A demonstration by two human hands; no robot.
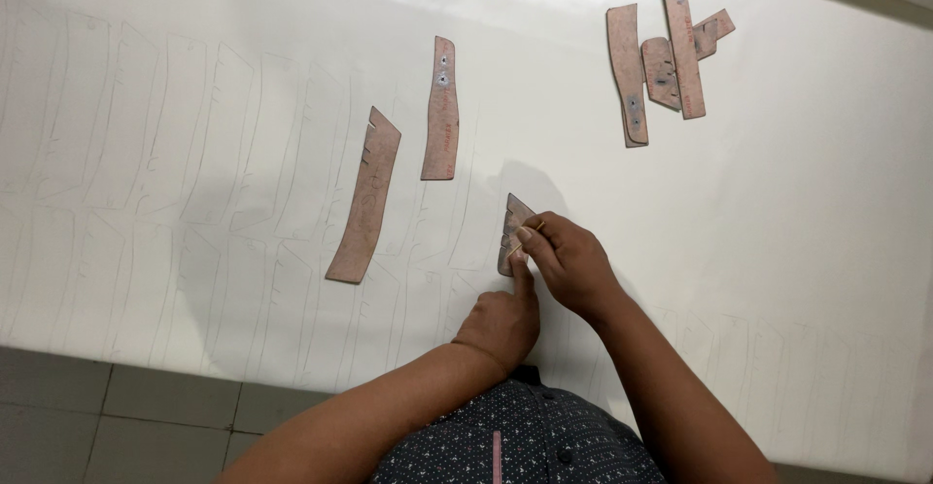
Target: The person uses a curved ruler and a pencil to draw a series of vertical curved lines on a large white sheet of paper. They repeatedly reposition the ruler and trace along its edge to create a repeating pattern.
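Note:
A small brown cardboard pattern piece (511,224) with a notched left edge lies on a large white sheet (797,202). My left hand (501,324) has its fingers curled and its index finger pressing down the lower end of the piece. My right hand (569,260) rests over the piece's right side and pinches a thin pencil (525,235) whose tip sits at the piece's edge. Faint traced outlines of similar shapes cover the sheet (146,154).
Two longer brown pattern pieces lie to the left, a curved one (364,197) and a narrower one (441,110). A pile of several more pieces (666,61) sits at the upper right. Grey floor tiles (97,416) show below the sheet's near edge.

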